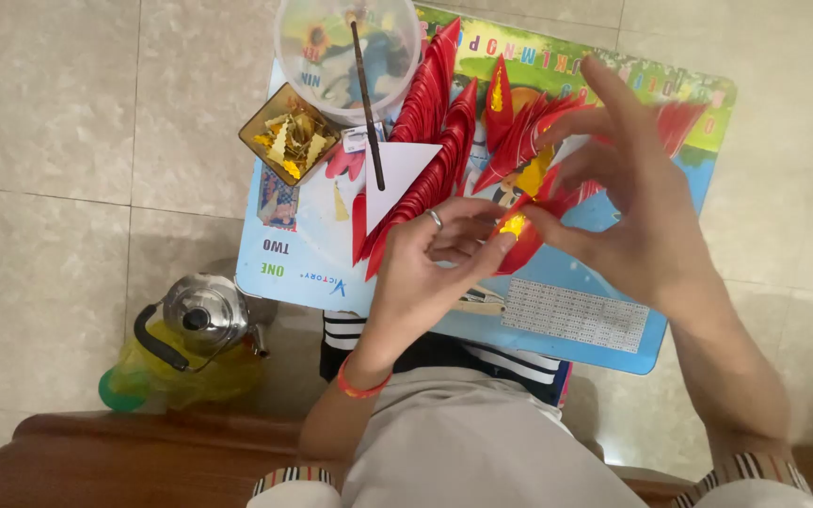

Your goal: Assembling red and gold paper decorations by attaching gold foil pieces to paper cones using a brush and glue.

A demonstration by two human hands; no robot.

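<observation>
Both hands, left (430,259) and right (632,207), pinch one small red-and-yellow folded paper piece (516,229) above the desk (595,325) centre, fingertip grip narrow; judged light, thin, easily creased, best held by its edges.

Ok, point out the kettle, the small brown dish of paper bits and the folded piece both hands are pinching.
kettle (201,315), head view, on its shiny lid.
small brown dish (254,120), head view, on its left rim.
folded red and yellow piece (516,229), head view, on the yellow patch between the fingertips.
</observation>
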